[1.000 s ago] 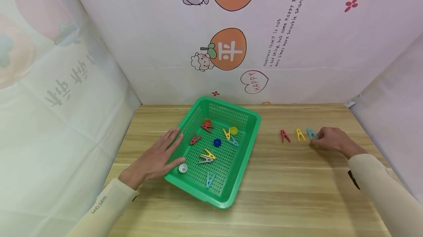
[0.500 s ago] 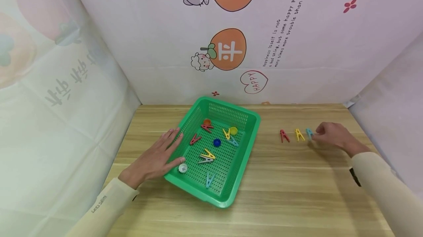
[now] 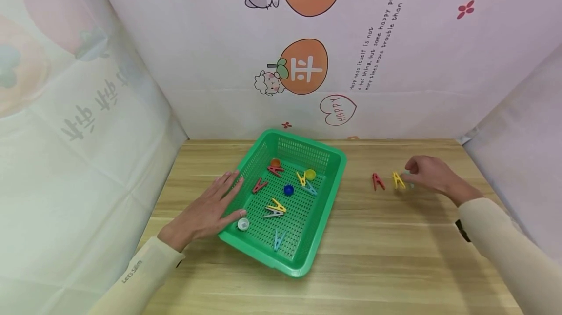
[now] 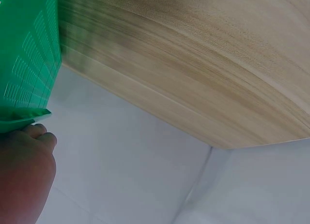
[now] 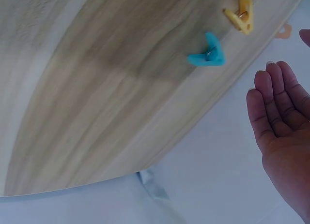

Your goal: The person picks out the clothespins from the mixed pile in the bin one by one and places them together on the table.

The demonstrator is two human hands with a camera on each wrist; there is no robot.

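Observation:
My left hand (image 3: 206, 207) lies over the left rim of a green plastic basket (image 3: 322, 222), fingers spread and fairly straight. In the left wrist view its fingers (image 4: 41, 134) touch the basket's edge. My right hand (image 3: 432, 176) hovers at the right of the table with nothing in its loosely bent fingers. Below it, a blue clothespin (image 5: 213, 54) lies on the table, mostly hidden behind the fingers in the head view. To the left of it lie a yellow clothespin (image 3: 398, 180) and a red clothespin (image 3: 378, 181), forming a row.
Inside the basket are several clothespins, among them a blue clothespin (image 3: 279, 239) and a red clothespin (image 3: 259, 186). An orange cap (image 3: 275, 163), a yellow cap (image 3: 311, 174), a blue cap (image 3: 288, 190) and a white cap (image 3: 243, 224) lie there too. Printed cloth walls (image 3: 219, 100) enclose the table.
My right hand has let go of the blue clothespin, leaving it beside the yellow one, and has shifted left above it. My left hand and the basket stay in place.

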